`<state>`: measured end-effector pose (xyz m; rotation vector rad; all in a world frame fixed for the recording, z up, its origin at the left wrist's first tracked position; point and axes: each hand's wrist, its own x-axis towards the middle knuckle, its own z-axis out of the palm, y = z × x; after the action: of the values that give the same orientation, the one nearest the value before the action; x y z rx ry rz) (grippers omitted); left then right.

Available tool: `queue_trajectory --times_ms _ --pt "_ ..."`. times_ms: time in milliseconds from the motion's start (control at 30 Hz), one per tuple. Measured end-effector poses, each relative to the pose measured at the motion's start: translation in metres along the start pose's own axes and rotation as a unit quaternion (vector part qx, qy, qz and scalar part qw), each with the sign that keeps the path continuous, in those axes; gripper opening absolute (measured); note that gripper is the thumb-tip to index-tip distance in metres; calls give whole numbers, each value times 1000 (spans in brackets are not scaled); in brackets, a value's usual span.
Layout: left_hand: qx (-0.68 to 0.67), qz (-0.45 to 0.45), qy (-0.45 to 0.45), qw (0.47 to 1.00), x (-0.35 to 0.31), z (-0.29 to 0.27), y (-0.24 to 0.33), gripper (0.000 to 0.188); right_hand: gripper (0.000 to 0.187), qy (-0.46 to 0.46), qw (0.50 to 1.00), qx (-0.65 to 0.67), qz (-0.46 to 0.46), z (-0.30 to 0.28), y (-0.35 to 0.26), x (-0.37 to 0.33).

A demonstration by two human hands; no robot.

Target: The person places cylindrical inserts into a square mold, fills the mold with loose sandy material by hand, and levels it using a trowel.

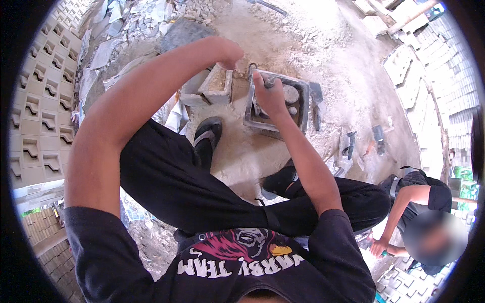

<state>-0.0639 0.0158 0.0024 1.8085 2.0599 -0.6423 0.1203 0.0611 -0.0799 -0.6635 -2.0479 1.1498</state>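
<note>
A dark square box mould (pixel 304 106) sits on the dusty ground in front of me. Inside it are pale round shapes (pixel 291 94). My right hand (pixel 270 96) is closed over the mould, fingers wrapped round a dark handle (pixel 273 82); the rest of what it grips is hidden under the hand. My left hand (pixel 231 54) is bent downward beyond the mould's far left corner, above a pale rectangular block (pixel 218 87) with a hollow top. Its fingers are mostly turned away and hidden. A thin metal loop (pixel 251 65) stands at the mould's far left corner.
A dark hand tool (pixel 316 103) lies against the mould's right side. Further right are other tools (pixel 349 145) on the ground. Broken rubble (pixel 146 20) lies far left. Patterned blocks (pixel 48 101) are stacked at left. Another person (pixel 414 197) crouches at lower right.
</note>
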Motion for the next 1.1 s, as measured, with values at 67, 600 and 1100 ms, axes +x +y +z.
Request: queue_trajectory --times_ms 67,600,1100 --pt "-10 -19 5 1000 -6 0 -2 28 41 -47 996 63 40 -6 -27 -1" --pt "10 65 64 996 30 -20 19 30 31 -222 955 176 91 -49 7 -5" --pt "19 54 -15 998 36 -21 27 35 36 -216 962 56 159 -69 -13 -3"
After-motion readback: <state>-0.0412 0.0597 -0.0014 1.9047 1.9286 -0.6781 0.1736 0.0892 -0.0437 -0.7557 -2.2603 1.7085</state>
